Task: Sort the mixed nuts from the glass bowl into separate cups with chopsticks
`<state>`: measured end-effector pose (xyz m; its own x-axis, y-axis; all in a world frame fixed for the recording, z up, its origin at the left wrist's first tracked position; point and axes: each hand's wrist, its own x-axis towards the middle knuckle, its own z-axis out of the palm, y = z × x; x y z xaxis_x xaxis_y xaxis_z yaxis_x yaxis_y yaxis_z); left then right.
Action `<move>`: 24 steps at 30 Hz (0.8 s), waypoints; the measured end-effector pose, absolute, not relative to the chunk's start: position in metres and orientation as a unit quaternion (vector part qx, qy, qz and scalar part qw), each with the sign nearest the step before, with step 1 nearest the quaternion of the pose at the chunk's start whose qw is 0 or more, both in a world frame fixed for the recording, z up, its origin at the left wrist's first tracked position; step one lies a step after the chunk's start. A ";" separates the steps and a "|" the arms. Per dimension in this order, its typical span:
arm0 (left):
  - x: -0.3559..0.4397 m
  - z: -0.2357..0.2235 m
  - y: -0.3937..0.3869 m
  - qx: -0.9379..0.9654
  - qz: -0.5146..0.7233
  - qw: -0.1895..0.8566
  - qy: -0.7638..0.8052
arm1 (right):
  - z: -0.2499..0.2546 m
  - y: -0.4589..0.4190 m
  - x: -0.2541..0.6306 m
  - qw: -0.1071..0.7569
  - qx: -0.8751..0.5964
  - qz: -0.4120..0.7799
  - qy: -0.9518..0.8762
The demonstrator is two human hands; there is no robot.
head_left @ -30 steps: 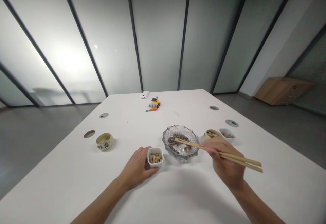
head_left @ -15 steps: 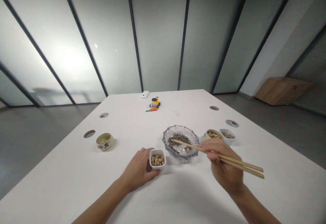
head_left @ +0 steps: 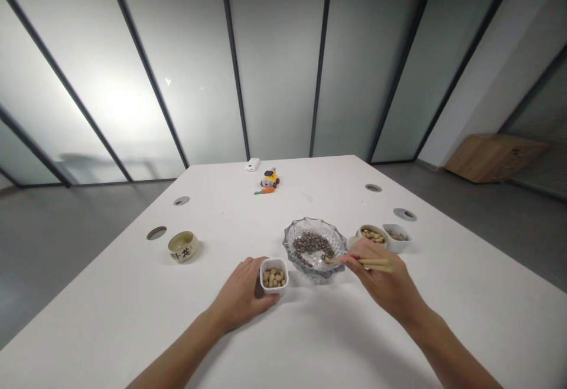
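Note:
My left hand (head_left: pixel 243 290) is closed around the side of a small white square bowl (head_left: pixel 274 289) on the table. Peanuts (head_left: pixel 274 277) lie in that bowl. In my right hand (head_left: pixel 383 274) is a pair of wooden chopsticks (head_left: pixel 375 264), gripped between the fingers. Their tips reach down into the right side of a scalloped glass bowl (head_left: pixel 290 252), beside a small light-brown piece there. Dark brown beans (head_left: pixel 312 241) cover part of its bottom. Behind my right hand stand a cream bowl (head_left: pixel 362 227) of peanuts and a white bowl (head_left: pixel 397 245) with brownish pieces.
A cream cup with black characters (head_left: pixel 183 248) stands at the left. Farther back are a yellow toy vehicle (head_left: pixel 270 177), an orange toy carrot (head_left: pixel 267 190) and a white box-like object (head_left: pixel 252 164). Round holes (head_left: pixel 156 233) pierce the white table (head_left: pixel 239 218) near both side edges.
The chopsticks have swung from pointing left across the glass bowl to dipping into its right side. My right hand has turned with them. My left hand stays on the white bowl.

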<state>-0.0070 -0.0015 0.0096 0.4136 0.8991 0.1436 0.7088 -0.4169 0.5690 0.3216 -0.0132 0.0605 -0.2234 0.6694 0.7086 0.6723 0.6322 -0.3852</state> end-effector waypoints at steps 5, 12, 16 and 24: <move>-0.007 0.009 -0.002 0.813 0.221 0.218 0.493 | 0.065 -0.013 0.322 0.452 -0.423 -0.008 -0.785; -0.007 0.009 -0.001 0.812 0.216 0.220 0.496 | 0.068 -0.015 0.327 0.538 -0.391 -0.054 -0.744; -0.006 0.010 -0.002 0.814 0.215 0.221 0.493 | 0.072 -0.018 0.316 0.643 -0.364 -0.033 -0.673; -0.005 0.011 -0.002 0.818 0.220 0.217 0.486 | 0.074 -0.031 0.259 0.644 -0.313 0.081 -0.693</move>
<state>-0.0053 -0.0023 0.0111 0.4308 0.8902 0.1484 0.7000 -0.4334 0.5677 0.2589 -0.0314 0.0736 0.0260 0.5380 0.8425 0.3285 0.7914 -0.5155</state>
